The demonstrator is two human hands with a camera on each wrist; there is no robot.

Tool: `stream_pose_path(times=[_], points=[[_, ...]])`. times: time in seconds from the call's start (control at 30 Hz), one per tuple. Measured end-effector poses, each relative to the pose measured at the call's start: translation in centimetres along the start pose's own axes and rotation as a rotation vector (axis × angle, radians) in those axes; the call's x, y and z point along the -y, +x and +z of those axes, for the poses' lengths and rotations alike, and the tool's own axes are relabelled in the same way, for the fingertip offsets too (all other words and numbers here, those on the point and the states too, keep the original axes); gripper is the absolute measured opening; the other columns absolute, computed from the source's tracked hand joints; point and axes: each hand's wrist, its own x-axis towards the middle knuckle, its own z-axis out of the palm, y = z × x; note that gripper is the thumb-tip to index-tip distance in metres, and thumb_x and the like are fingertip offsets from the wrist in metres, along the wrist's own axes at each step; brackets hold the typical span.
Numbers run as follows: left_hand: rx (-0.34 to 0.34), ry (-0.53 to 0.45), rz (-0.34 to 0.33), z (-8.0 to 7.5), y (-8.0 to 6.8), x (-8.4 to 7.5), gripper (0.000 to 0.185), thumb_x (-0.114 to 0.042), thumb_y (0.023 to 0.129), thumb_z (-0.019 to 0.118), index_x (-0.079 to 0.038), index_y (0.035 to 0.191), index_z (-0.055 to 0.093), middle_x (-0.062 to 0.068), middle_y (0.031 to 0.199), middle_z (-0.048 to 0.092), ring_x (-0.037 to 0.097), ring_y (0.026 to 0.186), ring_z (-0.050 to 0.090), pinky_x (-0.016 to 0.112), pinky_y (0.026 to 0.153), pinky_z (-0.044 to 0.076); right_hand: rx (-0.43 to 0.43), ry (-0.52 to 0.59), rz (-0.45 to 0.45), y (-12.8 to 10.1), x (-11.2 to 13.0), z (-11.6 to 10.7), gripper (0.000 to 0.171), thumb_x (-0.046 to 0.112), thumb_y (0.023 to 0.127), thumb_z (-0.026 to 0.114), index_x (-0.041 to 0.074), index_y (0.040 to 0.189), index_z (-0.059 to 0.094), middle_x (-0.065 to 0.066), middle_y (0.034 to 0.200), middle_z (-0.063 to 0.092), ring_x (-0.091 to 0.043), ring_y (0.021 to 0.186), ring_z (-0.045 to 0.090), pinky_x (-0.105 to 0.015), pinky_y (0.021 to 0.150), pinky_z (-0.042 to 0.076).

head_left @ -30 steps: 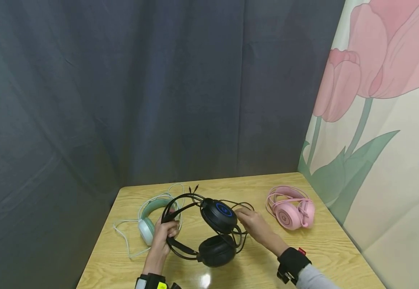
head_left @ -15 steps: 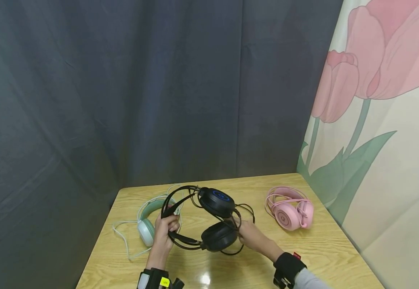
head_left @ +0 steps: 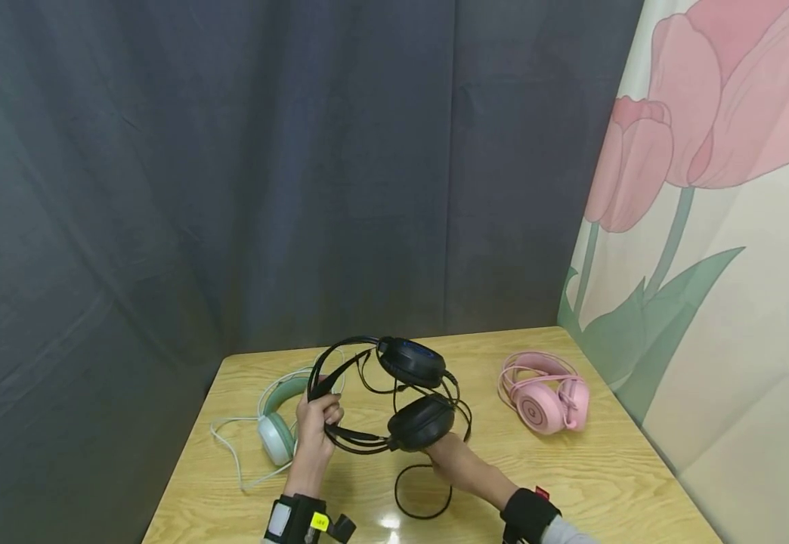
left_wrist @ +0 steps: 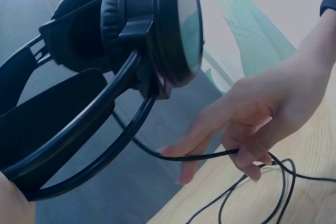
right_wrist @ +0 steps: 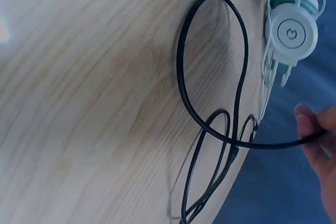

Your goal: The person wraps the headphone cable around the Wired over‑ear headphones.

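Note:
Black over-ear headphones are held up over the table, one ear cup above the other in the head view. My left hand grips their headband on the left. Just under the lower ear cup is my right hand, which pinches the black cable between thumb and fingers. In the right wrist view, the thumb and fingers of that right hand hold the cord at the right edge. From there the cord curves into a large loop, with more loose coils beyond it.
White and green headphones with a pale cable lie on the table's left, right beside my left hand. Pink headphones lie at the right with their cord around them. A dark curtain hangs behind the wooden table.
My right hand has come from beside the upper ear cup down below the lower one. The black headphones have shifted slightly up in view, and a cable loop now shows near the front.

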Motion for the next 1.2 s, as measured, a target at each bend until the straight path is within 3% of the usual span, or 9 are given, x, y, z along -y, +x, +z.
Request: stream_pose_path(times=[0.1,0.2,0.37,0.5,0.6,0.73,0.83,0.97,1.2], points=[[-0.057,0.037,0.051,0.5,0.0,0.3,0.037,0.022,0.084,0.046,-0.005,0.109,0.052,-0.004,0.062,0.036,0.002,0.041,0.028,0.015,0.041,0.026,0.051,-0.093,-0.050,0.2,0.6,0.1,0.053,-0.016,0.068,0.072,0.003,0.116,0.063,-0.007,0.103,0.066,-0.013,0.084,0.064,-0.026,0.067,0.053],[-0.124,0.095,0.111,0.9,0.1,0.6,0.037,0.021,0.083,0.047,-0.005,0.108,0.056,-0.003,0.064,0.036,0.002,0.042,0.028,0.015,0.042,0.026,0.020,-0.158,-0.120,0.6,1.1,0.0,0.081,-0.019,0.060,0.072,0.002,0.136,0.055,-0.012,0.127,0.061,-0.019,0.100,0.065,-0.028,0.072,0.055],[-0.246,0.214,0.211,1.0,0.1,0.9,0.035,0.018,0.083,0.048,-0.006,0.105,0.061,0.000,0.072,0.041,0.004,0.044,0.031,0.016,0.044,0.028,-0.035,-0.132,-0.173,1.1,1.7,-0.2,0.096,-0.025,0.057,0.064,0.005,0.146,0.044,-0.011,0.138,0.055,-0.018,0.103,0.064,-0.024,0.071,0.054],[-0.342,0.262,0.275,0.9,0.1,0.9,0.035,0.017,0.083,0.048,-0.003,0.107,0.063,0.007,0.090,0.048,0.004,0.048,0.034,0.016,0.044,0.031,-0.056,-0.074,-0.183,1.0,2.2,-0.5,0.086,-0.023,0.063,0.061,0.003,0.143,0.047,-0.013,0.134,0.058,-0.024,0.111,0.063,-0.033,0.085,0.055],[-0.389,0.265,0.289,0.7,0.1,0.9,0.038,0.018,0.081,0.047,0.000,0.111,0.062,0.010,0.103,0.052,0.004,0.050,0.035,0.015,0.044,0.032,-0.071,-0.033,-0.175,1.2,2.4,-0.8,0.069,-0.018,0.074,0.059,0.005,0.139,0.052,-0.011,0.128,0.062,-0.022,0.109,0.064,-0.032,0.084,0.055],[-0.408,0.281,0.315,0.2,0.2,1.1,0.039,0.018,0.079,0.047,0.003,0.111,0.063,0.009,0.105,0.056,0.002,0.048,0.035,0.013,0.043,0.031,-0.089,-0.024,-0.140,1.4,2.5,-1.2,0.053,-0.008,0.086,0.059,0.009,0.136,0.057,-0.004,0.115,0.067,-0.013,0.094,0.067,-0.022,0.069,0.055],[-0.415,0.334,0.347,-0.3,0.1,1.1,0.038,0.017,0.079,0.047,0.003,0.111,0.063,0.008,0.099,0.056,0.003,0.046,0.035,0.015,0.042,0.033,-0.078,-0.013,-0.098,1.3,2.4,-1.4,0.048,-0.004,0.086,0.065,0.010,0.133,0.060,-0.001,0.105,0.069,-0.003,0.074,0.059,-0.013,0.055,0.044],[-0.443,0.379,0.384,-0.7,-0.1,0.4,0.038,0.017,0.079,0.046,0.005,0.112,0.063,0.009,0.098,0.055,0.005,0.052,0.040,0.016,0.045,0.037,-0.071,-0.036,-0.084,0.8,1.7,-1.6,0.041,-0.002,0.085,0.070,0.011,0.123,0.064,0.003,0.093,0.067,0.002,0.063,0.046,-0.010,0.052,0.036],[-0.450,0.418,0.434,-1.3,-0.3,0.1,0.037,0.016,0.079,0.047,0.005,0.109,0.064,0.009,0.098,0.055,0.005,0.050,0.042,0.016,0.045,0.036,-0.054,-0.146,-0.026,0.7,0.1,-2.3,0.013,0.013,0.091,0.071,0.013,0.104,0.067,0.009,0.073,0.060,0.003,0.056,0.042,-0.014,0.047,0.034]])
